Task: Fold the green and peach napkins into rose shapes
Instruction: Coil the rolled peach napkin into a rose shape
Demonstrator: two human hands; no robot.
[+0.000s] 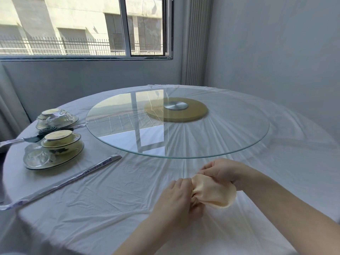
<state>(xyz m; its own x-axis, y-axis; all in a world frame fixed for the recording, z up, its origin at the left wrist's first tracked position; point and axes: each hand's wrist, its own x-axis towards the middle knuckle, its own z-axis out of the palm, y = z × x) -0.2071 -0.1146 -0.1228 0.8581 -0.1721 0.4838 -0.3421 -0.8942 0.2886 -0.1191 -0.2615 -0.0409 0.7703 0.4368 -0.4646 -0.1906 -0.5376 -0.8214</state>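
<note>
The peach napkin is bunched up just above the white tablecloth at the near right. My left hand grips its gathered left end, fingers curled round the cloth. My right hand holds the napkin's far upper edge from behind. A loose rounded flap of peach cloth hangs toward the right. The dark green napkin, rolled into a spiral rose shape, lies at the far left between two sets of tableware.
A round glass turntable on a gold base fills the table's middle. Two wrapped dish sets stand at the left. Wrapped chopsticks lie diagonally at the near left. Grey walls and a window stand behind.
</note>
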